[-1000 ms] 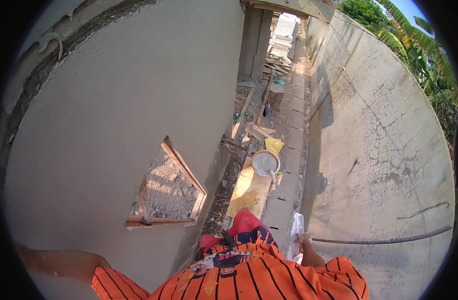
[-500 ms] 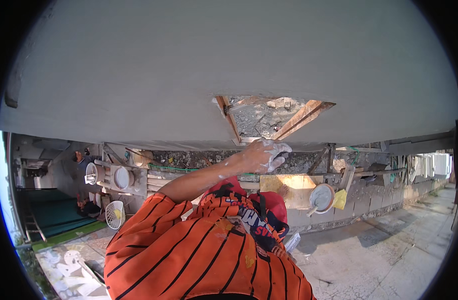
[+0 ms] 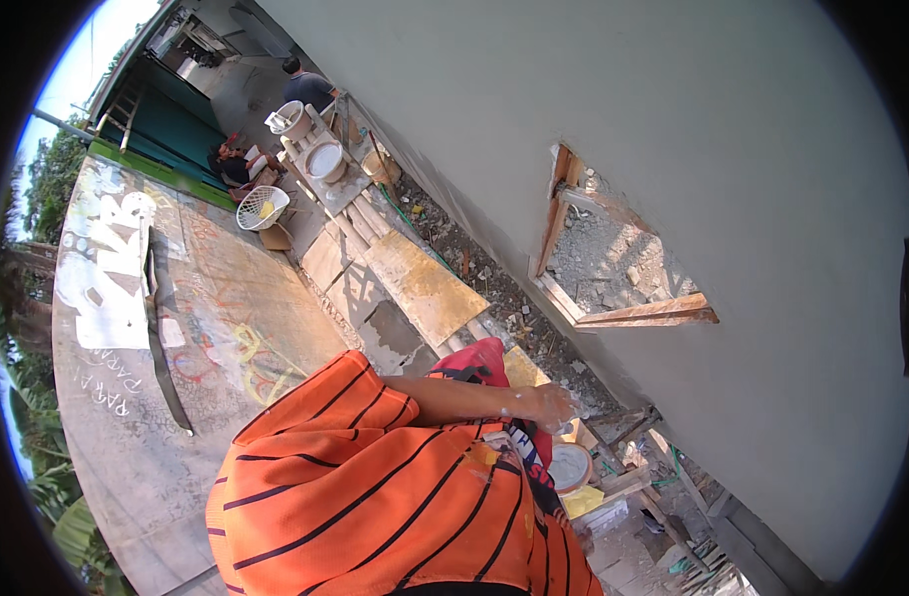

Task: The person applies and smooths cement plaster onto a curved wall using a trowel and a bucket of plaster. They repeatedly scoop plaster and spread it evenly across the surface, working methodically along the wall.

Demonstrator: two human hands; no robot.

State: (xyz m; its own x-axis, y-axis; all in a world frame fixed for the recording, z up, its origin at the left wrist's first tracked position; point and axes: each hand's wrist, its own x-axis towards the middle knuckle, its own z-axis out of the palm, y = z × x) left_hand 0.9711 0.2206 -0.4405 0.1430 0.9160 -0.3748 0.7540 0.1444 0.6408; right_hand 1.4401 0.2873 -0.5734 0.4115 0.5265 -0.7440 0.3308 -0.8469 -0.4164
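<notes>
My left arm reaches across my orange, black-striped shirt. At its end my left hand, smeared with white paste, hangs in front of my body, apart from the wall. Its fingers are small and blurred, so I cannot tell whether they hold anything. Just beyond it stands a round bucket with pale grey paste inside. What seems to be part of my right hand shows at the shirt's right edge, its fingers mostly hidden. A smooth grey plastered wall rises on the right, with a wood-framed opening in it.
Plank staging runs along the wall above a rubble strip. Farther along stand another paste bucket and a white basket-like chair. Two people sit at the far left, one in a dark shirt. A graffitied concrete surface spreads left.
My view has swung left and tilted, so the wall now slants down the right side. My left hand has dropped from beside the wall opening to in front of my body.
</notes>
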